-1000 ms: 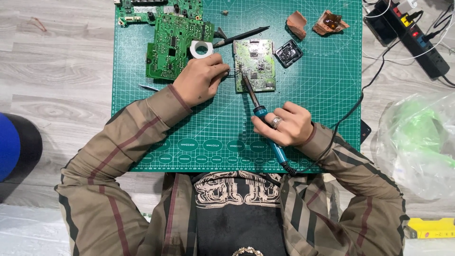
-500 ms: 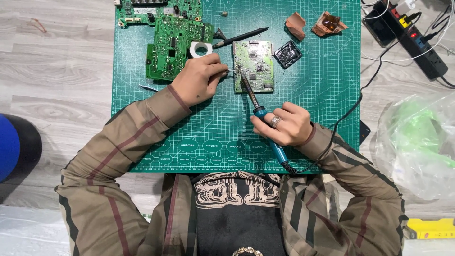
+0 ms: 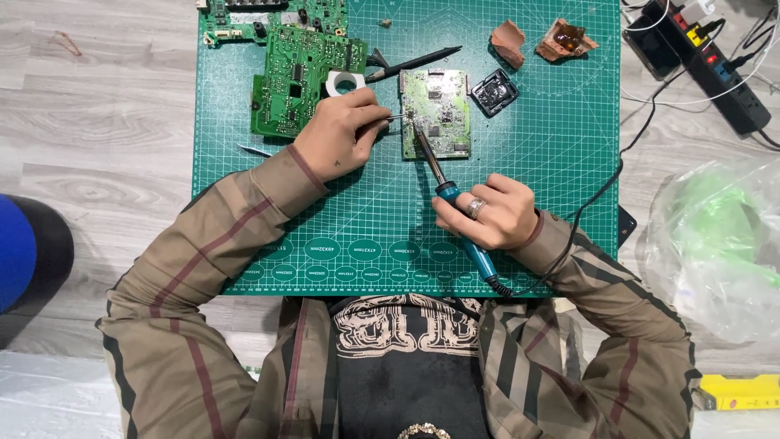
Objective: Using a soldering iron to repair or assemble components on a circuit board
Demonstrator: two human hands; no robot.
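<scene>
Two hands work near the mat's (image 3: 552, 162) far edge: left hand (image 3: 337, 134) pinches tweezers (image 3: 392, 119) steadying the small board (image 3: 436, 102), right hand (image 3: 487, 213) grips the soldering iron (image 3: 443, 183), tip on it.

We see a floor (image 3: 97, 122) of pale grey wood-look planks under even, soft light. A green cutting mat (image 3: 552, 203) with a white grid lies on it. Off the mat's upper right corner sits a black power strip (image 3: 715, 73) with cables. Right of the mat lies a crumpled clear plastic bag (image 3: 715, 244). A blue round object (image 3: 16, 252) shows at the left edge.
</scene>
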